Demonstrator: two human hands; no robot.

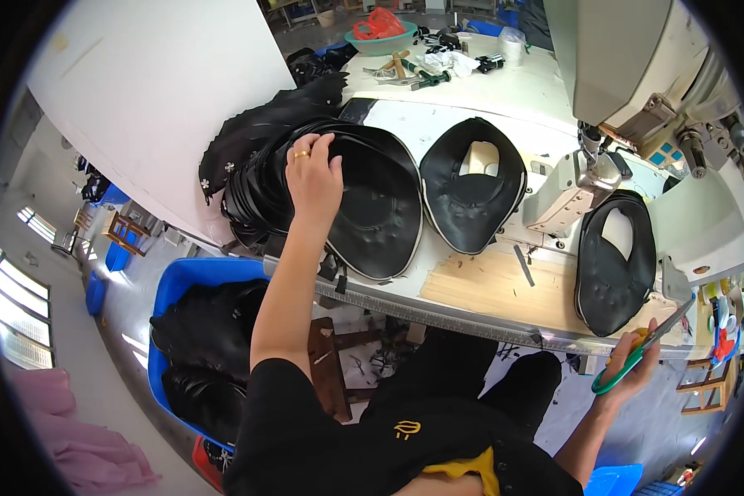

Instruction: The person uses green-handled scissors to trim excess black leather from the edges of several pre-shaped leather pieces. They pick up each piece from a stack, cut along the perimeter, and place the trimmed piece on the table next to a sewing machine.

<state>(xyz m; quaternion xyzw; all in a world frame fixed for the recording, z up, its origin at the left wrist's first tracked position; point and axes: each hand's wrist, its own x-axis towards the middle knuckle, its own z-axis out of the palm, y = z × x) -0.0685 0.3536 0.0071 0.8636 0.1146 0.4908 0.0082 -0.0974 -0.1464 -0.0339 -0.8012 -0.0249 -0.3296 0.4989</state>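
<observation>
So the left hand [314, 178] is on the left edge of the big black leather shoe upper [388, 227], centre-left of the frame, fingers bent; can't tell if they're actually pinching it. The piece spreads out right of that grip, long axis slanting toward lower right. Right hand [633, 382] is way farther off, lower right, wrapped round green-handled scissors [637, 355].

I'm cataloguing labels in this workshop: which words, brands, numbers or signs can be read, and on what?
No words or numbers read clearly.
Black shirt: yellow emblem, no legible word.
Ruler strip on the table edge: markings too small to read.
Machine: blue-and-yellow sticker, too small to read.
</observation>
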